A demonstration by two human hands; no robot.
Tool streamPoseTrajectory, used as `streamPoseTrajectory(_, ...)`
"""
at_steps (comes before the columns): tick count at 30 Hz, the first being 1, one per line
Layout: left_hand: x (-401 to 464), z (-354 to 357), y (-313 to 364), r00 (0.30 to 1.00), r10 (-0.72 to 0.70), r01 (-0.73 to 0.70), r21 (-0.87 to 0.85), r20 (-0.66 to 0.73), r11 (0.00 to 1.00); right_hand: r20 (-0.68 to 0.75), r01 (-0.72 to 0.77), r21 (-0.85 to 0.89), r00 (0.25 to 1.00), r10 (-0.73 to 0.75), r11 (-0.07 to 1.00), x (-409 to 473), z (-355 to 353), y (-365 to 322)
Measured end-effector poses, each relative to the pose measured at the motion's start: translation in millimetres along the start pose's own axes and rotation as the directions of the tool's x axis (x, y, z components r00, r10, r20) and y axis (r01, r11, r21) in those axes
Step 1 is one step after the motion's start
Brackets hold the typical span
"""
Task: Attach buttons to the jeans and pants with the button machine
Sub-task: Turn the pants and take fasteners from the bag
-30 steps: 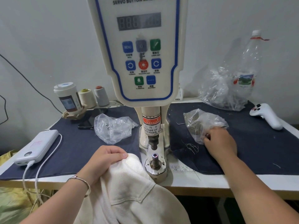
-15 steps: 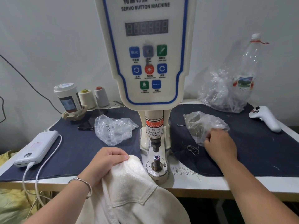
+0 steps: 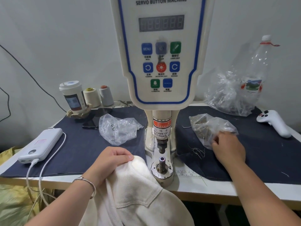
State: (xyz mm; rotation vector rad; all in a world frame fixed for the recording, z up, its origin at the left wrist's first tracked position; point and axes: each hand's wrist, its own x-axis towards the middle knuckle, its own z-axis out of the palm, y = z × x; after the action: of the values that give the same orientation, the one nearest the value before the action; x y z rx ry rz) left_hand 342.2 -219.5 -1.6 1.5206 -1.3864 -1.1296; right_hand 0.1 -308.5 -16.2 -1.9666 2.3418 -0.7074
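left hand is gripping bunched cream pants, fingers curled over the fabric edge | pants are hanging off the table edge just left of the servo button machine anvil post | right hand is reaching into clear bag of buttons, fingertips hidden, grasp cannot be told | machine is standing between both hands

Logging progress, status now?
Left hand grips white pants. Right hand in button bag. Machine post bare, nothing blocking.
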Motion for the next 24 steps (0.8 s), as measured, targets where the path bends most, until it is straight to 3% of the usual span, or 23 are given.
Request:
streamPoseTrajectory(4,-0.2,0.2,0.9,1.000,-0.008,0.008,-0.011,-0.009,1.000,-0.019,-0.011,0.043,1.000,0.012,0.999,2.1,1.3,2.0)
streamPoseTrajectory(9,0.7,0.2,0.6,1.000,-0.008,0.008,-0.019,-0.011,1.000,-0.024,-0.022,0.297,0.999,0.031,0.955,-0.8,-9.6,3.4)
streamPoseTrajectory(15,3.0,0.2,-1.3,1.000,-0.003,0.002,-0.007,-0.027,1.000,-0.053,-0.103,0.454,0.988,0.142,0.885,-33.1,-36.8,-3.4)
streamPoseTrajectory(16,3.2,0.7,-1.2,1.000,-0.003,0.003,-0.007,-0.029,1.000,0.003,-0.141,0.559,0.986,0.168,0.817,-42.6,-42.8,-10.6)
streamPoseTrajectory(18,3.6,0.5,-1.8,0.999,0.000,0.000,0.003,-0.032,1.000,0.264,-0.308,0.752,0.951,0.161,0.582,-64.6,-53.2,-34.1)
streamPoseTrajectory(20,4.8,-0.6,-3.8,0.999,0.006,-0.005,0.018,-0.034,1.000,0.535,-0.513,0.765,0.843,0.059,0.390,-84.1,-56.7,-59.6)
streamPoseTrajectory(24,6.4,-1.2,-6.7,0.999,0.020,-0.018,0.041,-0.048,0.999,0.678,-0.648,0.732,0.725,-0.123,0.212,-102.1,-52.1,-88.4)
